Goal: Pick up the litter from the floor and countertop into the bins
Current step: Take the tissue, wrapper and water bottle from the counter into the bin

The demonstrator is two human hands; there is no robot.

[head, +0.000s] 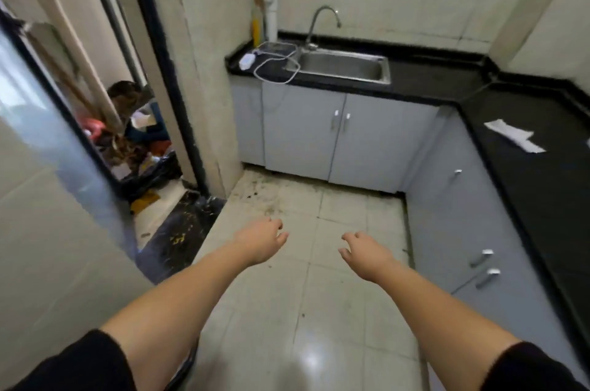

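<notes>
My left hand [261, 239] and my right hand [364, 251] reach forward over the tiled floor [306, 295], both empty with fingers loosely apart. A white crumpled paper [514, 135] lies on the black countertop [542, 186] at the right, well away from both hands. Small dark bits of dirt [258, 192] are scattered on the floor near the cabinet base. Through the doorway at the left stands a black bin bag [150, 173] heaped with mixed rubbish. A yellow scrap [143, 199] lies on the floor beside it.
A steel sink [341, 66] with a tap sits in the far counter. A white device with a cable [271, 62] lies to its left. Grey cabinet doors [463, 215] line the back and right. A black door frame [178, 87] borders the left doorway.
</notes>
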